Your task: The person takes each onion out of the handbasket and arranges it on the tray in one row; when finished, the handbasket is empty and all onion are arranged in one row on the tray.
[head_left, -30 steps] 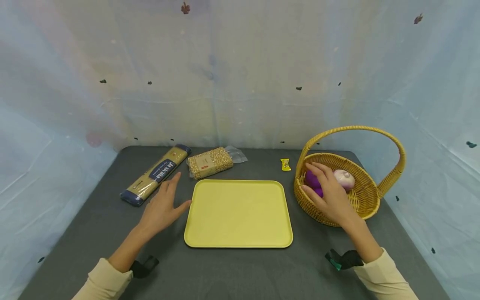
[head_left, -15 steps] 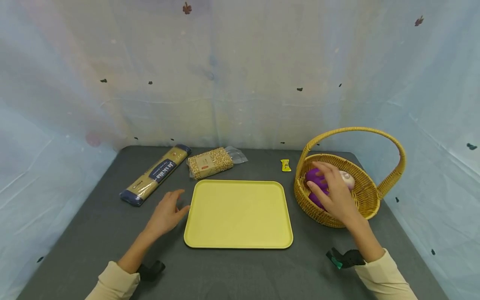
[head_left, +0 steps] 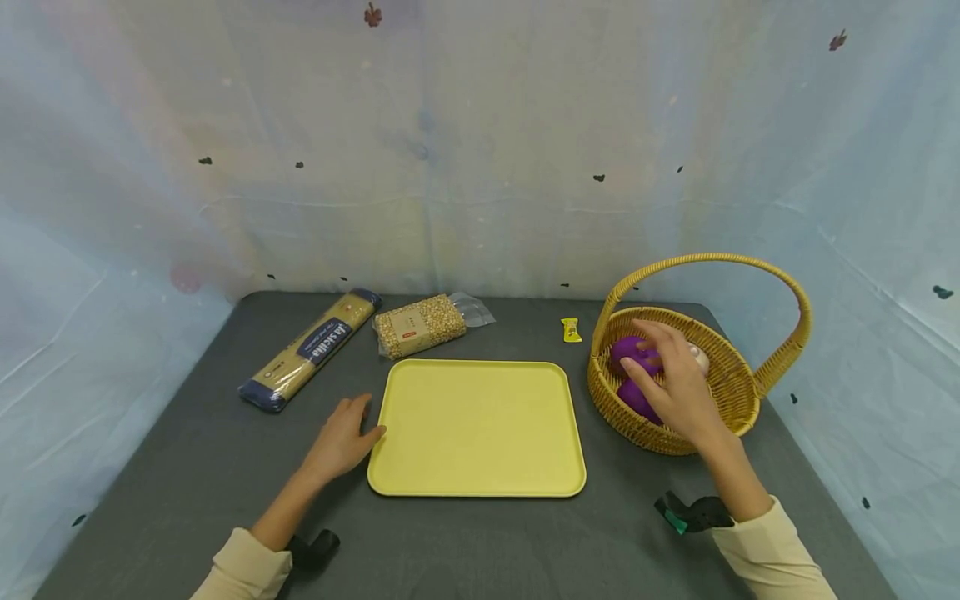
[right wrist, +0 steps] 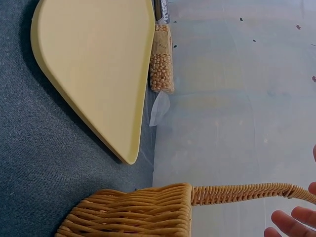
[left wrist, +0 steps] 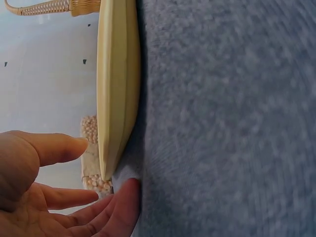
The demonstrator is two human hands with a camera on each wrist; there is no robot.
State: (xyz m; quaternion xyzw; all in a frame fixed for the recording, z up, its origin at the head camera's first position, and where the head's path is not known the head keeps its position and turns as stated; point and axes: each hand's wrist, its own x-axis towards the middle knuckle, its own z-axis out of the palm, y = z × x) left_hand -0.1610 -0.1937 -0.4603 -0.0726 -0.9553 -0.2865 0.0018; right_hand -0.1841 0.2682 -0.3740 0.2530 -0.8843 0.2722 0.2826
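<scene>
My left hand [head_left: 339, 443] is at the left edge of a yellow tray [head_left: 480, 429], its thumb over the rim. In the left wrist view, the thumb [left wrist: 61, 148] and fingers spread around the tray's near corner with a gap between them. My right hand [head_left: 678, 387] hovers over a wicker basket [head_left: 731, 392] with a tall arched handle, fingers loosely bent and holding nothing. Beneath it in the basket lie two smooth purple rounded things [head_left: 636, 402], partly covered by the hand. A pale onion-like bulb [head_left: 700, 358] shows behind the fingers.
Left of the tray lies a spaghetti pack [head_left: 315, 346] with dark blue ends. A clear bag of yellow kernels [head_left: 422, 326] sits behind the tray, and a small yellow wrapped candy [head_left: 571, 330] lies left of the basket. A pale curtain [head_left: 480, 167] hangs behind the table.
My left hand has come down toward me along the tray's left edge, its thumb now over the rim. My right hand has shifted slightly right over the basket, uncovering more of the purple things.
</scene>
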